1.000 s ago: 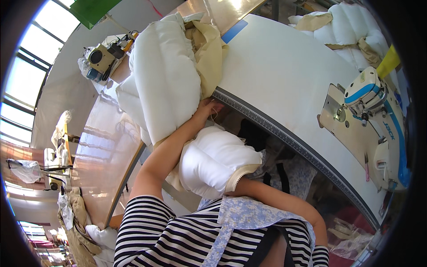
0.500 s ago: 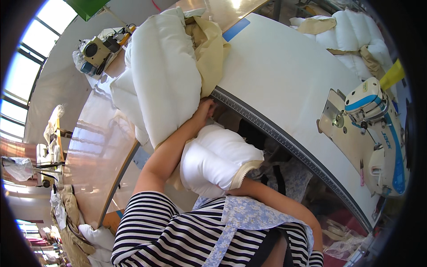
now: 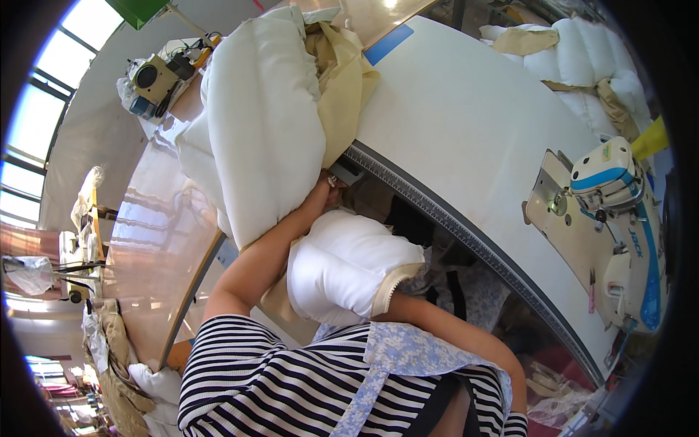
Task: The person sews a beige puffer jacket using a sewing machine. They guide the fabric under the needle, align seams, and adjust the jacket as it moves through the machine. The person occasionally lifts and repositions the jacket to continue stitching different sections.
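My left hand [image 3: 329, 192] is at the table's near edge, beside the lower end of a large white padded garment piece [image 3: 266, 124] with beige lining. Its fingers look curled; a small pale thing shows at them, too small to name. Close to my body bulges a white padded sleeve [image 3: 342, 266] with a beige cuff [image 3: 393, 290] edged by a toothed strip, perhaps a zipper. My right forearm [image 3: 444, 324] goes in at that cuff, so the sleeve hides my right hand.
A ruler strip [image 3: 466, 244] runs along the edge of the white table [image 3: 466, 116]. A white and blue sewing machine [image 3: 611, 189] stands at the right, with pink-handled snips [image 3: 592, 291] nearby. More padded pieces [image 3: 582, 54] lie at the far right. Another machine [image 3: 154, 81] stands far left.
My left hand has moved a little left and nearer to me, off the ruler's end. The sleeve has shifted slightly left with it. My right forearm stays inside the cuff.
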Demonstrator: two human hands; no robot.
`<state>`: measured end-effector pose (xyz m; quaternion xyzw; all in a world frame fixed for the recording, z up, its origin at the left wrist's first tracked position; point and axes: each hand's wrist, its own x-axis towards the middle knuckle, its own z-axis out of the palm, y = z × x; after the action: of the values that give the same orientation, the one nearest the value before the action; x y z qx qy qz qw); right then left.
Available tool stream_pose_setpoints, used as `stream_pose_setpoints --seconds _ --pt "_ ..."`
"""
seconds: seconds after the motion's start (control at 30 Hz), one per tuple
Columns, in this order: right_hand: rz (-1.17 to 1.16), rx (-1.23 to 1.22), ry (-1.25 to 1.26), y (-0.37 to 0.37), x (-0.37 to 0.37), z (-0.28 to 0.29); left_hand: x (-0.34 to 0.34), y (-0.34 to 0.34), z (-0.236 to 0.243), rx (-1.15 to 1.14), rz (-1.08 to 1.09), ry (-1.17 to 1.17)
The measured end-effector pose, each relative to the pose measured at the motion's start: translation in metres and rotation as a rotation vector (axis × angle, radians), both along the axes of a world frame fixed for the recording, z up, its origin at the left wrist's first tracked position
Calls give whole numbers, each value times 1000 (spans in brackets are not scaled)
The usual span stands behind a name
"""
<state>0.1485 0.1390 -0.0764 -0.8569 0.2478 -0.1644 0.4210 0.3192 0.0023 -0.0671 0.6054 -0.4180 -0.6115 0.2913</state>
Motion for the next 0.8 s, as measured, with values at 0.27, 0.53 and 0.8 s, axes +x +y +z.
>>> stream_pose_setpoints --seconds 0.27,0.53,0.8 --pt "12 -1 13 4 -4 2 10 21 -6 -96 31 83" --pt "26 -1 24 7 2 4 13 8 1 0 -5 96" --pt "36 8 43 5 5 7 -4 -29 -31 -88 43 218"
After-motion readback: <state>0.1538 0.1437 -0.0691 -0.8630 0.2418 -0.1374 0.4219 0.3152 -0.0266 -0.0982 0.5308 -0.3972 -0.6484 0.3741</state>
